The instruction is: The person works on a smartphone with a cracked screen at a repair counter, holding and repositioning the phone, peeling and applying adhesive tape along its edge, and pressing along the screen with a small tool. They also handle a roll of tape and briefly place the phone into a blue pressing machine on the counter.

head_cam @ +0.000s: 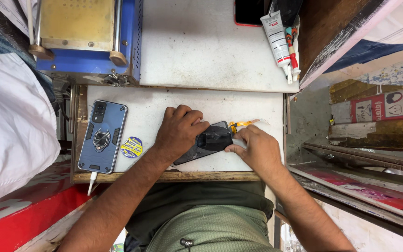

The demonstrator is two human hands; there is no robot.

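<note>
A black phone screen panel lies tilted on the white work board, with an orange flex ribbon sticking out at its upper right end. My left hand presses down on the panel's left part, fingers curled over it. My right hand grips the panel's right edge just below the ribbon, thumb against the edge.
A blue phone in a rugged ring case, cable plugged in, lies at the left beside a round yellow-and-blue sticker. A blue machine with a metal plate stands at the back left. Glue tube and tools lie at the back right.
</note>
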